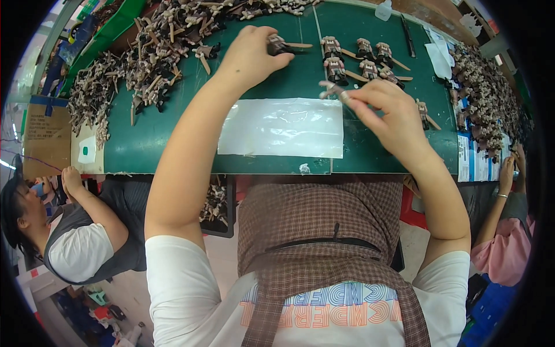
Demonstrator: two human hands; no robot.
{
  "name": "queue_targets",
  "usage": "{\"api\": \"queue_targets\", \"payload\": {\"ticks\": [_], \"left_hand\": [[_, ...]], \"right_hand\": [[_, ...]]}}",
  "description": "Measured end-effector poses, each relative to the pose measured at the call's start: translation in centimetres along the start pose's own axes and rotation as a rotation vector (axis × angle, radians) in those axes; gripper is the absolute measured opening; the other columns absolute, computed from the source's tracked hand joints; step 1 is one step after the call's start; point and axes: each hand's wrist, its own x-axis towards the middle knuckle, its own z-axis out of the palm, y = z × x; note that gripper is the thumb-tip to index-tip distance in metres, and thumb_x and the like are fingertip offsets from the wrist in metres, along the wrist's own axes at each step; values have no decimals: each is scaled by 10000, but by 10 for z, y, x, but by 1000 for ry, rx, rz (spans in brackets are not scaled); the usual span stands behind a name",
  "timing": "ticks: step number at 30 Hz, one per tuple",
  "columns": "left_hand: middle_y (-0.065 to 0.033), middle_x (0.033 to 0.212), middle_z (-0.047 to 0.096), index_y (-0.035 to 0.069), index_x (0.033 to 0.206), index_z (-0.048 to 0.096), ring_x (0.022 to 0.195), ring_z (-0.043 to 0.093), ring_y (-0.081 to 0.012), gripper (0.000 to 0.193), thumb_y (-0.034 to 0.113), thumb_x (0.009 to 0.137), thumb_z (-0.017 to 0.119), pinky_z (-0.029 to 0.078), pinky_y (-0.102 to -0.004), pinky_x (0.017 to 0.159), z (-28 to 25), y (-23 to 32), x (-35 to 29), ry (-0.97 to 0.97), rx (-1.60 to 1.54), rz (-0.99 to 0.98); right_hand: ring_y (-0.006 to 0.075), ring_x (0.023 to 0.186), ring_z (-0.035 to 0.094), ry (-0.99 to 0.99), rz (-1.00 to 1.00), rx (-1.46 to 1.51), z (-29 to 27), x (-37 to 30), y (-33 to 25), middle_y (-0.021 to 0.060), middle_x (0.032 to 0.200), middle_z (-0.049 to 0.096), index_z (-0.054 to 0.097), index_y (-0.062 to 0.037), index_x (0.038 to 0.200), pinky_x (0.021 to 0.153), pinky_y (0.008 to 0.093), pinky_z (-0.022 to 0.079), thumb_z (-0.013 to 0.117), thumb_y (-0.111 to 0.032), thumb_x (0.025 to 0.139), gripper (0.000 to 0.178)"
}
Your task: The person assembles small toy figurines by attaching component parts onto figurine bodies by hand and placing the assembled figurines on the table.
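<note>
My left hand [250,62] is at the table's far middle, its thumb and fingers closed around a small brown figurine [277,45]. A flat tan stick [299,45] juts out to the right of it. My right hand [388,113] is closed over the right part of the table and pinches a small pale-and-brown piece [333,89], too small to make out exactly. Beyond the right hand, several finished-looking figurines [335,68] stand or lie in rows, some with tan sticks. Between my hands a white plastic sheet [280,128] lies flat on the green table [173,133].
A big heap of figurines [156,58] spreads over the left and far side, by a green crate [107,43]. Another heap [483,92] lies at the right. A small white bottle [383,10] and a dark pen-like tool [409,36] are far right. People sit on both sides.
</note>
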Motion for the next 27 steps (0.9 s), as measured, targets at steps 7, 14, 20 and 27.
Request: {"api": "queue_targets", "payload": {"ticks": [7, 14, 20, 27], "left_hand": [[-94, 1106, 581, 0, 1281, 528, 1074, 615, -212, 600, 77, 749, 794, 495, -340, 960, -53, 35, -112, 41, -707, -253], [-94, 1274, 437, -13, 1319, 495, 1227, 528, -240, 667, -84, 700, 731, 468, -380, 1021, -49, 59, -203, -133, -1249, -315], [-112, 1405, 397, -14, 1367, 458, 1280, 496, -268, 701, -142, 722, 702, 449, -389, 1057, -42, 83, -202, -94, -1424, -372], [-65, 1340, 461, 66, 1385, 499, 1097, 526, -144, 791, 0, 679, 848, 492, -294, 969, -35, 92, -195, -121, -1353, -420]], "right_hand": [[230, 771, 597, -34, -55, 19, 27, -1, -9, 44, 787, 620, 721, -67, 853, 668, 343, 495, 727, -125, 783, 90], [223, 753, 601, -47, -189, -49, 41, 6, -14, 52, 810, 641, 721, -49, 855, 646, 336, 493, 754, -97, 753, 118], [208, 776, 623, -53, -223, -188, 36, 9, -22, 34, 833, 650, 710, -58, 866, 695, 330, 510, 718, -106, 786, 94], [245, 859, 672, 13, -16, 458, 13, -23, -44, 122, 933, 691, 698, -20, 930, 725, 317, 532, 736, 43, 745, 199]]}}
